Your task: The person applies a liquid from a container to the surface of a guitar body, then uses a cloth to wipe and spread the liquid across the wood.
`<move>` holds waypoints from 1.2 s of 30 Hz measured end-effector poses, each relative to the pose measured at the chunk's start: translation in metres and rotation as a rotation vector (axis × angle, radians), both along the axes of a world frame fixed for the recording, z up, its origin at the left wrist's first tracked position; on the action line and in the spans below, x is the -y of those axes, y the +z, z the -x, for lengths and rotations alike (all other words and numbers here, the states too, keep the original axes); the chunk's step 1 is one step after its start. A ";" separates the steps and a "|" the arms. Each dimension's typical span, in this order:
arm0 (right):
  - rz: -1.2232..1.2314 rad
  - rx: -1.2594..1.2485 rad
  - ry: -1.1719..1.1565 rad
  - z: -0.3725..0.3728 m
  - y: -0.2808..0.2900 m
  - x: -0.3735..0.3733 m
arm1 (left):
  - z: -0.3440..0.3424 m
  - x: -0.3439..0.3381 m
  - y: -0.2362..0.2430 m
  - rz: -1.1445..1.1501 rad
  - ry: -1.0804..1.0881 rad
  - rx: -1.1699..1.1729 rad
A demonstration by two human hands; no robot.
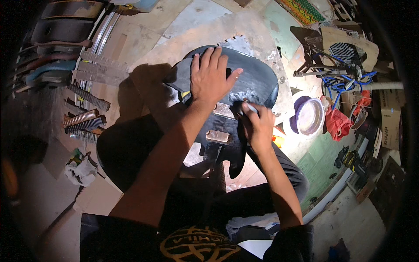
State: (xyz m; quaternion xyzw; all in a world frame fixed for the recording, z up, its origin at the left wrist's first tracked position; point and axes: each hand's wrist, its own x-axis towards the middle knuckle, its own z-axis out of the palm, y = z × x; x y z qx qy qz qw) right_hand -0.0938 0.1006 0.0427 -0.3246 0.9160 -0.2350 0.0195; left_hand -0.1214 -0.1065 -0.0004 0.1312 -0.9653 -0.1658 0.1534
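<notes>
A dark electric guitar body (259, 76) lies across my lap, its horned end toward me. On its upper left part my left hand (211, 76) rests flat, fingers stretched out and thumb spread to the right. My right hand (260, 124) is closed at the body's right side, its fingertips by a pale dusty patch (244, 96). A small piece, partly dark and partly pale, shows at those fingertips; I cannot make out its kind. Two bare-wood rectangular areas, an upper one (224, 110) and a lower one (218, 136), show on the dark surface.
A purple-rimmed basin (321, 117) stands right on the floor, beside a red plastic bag (338, 124) and blue cord (345, 83). Ribbed rolls (82, 118) lie left, near a crumpled white bag (81, 171). Several guitar bodies (65, 30) are stacked far left.
</notes>
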 end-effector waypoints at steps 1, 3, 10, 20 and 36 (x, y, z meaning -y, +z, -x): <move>-0.008 -0.012 0.012 0.007 0.001 0.014 | 0.002 -0.002 -0.001 -0.006 -0.009 0.003; -0.037 -0.005 0.036 0.019 0.004 0.043 | 0.001 0.001 -0.001 -0.013 0.006 -0.003; -0.058 0.017 -0.054 -0.015 0.004 0.003 | -0.001 0.002 0.001 0.001 -0.009 0.007; -0.017 0.040 -0.242 -0.071 -0.001 0.002 | -0.001 0.003 0.000 0.004 -0.020 -0.042; 0.132 -0.042 -0.475 -0.018 -0.014 0.012 | 0.003 0.000 -0.004 0.031 -0.036 -0.056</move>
